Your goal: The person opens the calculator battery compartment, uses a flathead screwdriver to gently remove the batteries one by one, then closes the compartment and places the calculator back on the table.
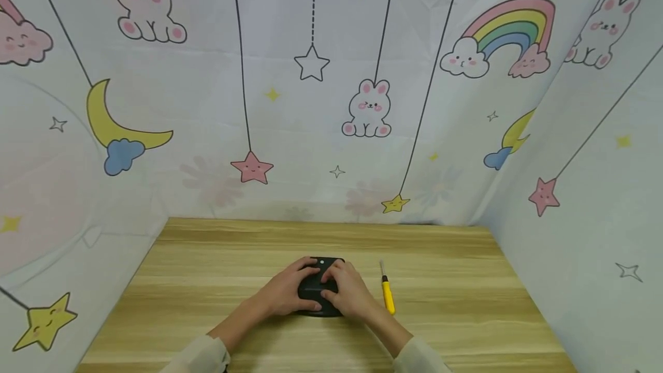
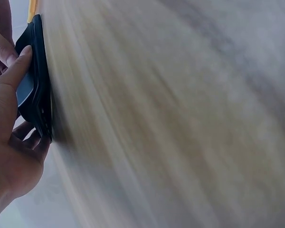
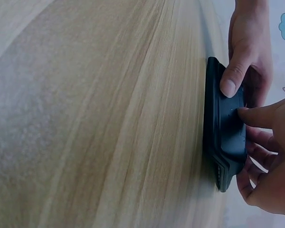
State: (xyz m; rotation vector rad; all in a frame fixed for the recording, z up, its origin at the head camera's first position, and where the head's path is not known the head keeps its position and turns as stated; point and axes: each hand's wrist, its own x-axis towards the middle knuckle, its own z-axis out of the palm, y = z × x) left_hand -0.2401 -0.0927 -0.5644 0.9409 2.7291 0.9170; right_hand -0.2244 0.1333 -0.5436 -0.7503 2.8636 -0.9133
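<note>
Left hand (image 1: 286, 290) and right hand (image 1: 352, 292) grip the seemingly closed black case (image 1: 313, 288); beside the right, a screwdriver (image 1: 386, 288) lies untouched.

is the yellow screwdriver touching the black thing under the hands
Apart. The head view shows it: the yellow screwdriver lies to the right of the black object, with bare tabletop visible between them.

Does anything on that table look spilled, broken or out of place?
Nothing stands out. The left hand and right hand hold a black device on the table, and a yellow-handled screwdriver lies to the right. I see no spill or damage, though the hands cover part of the device.
</note>
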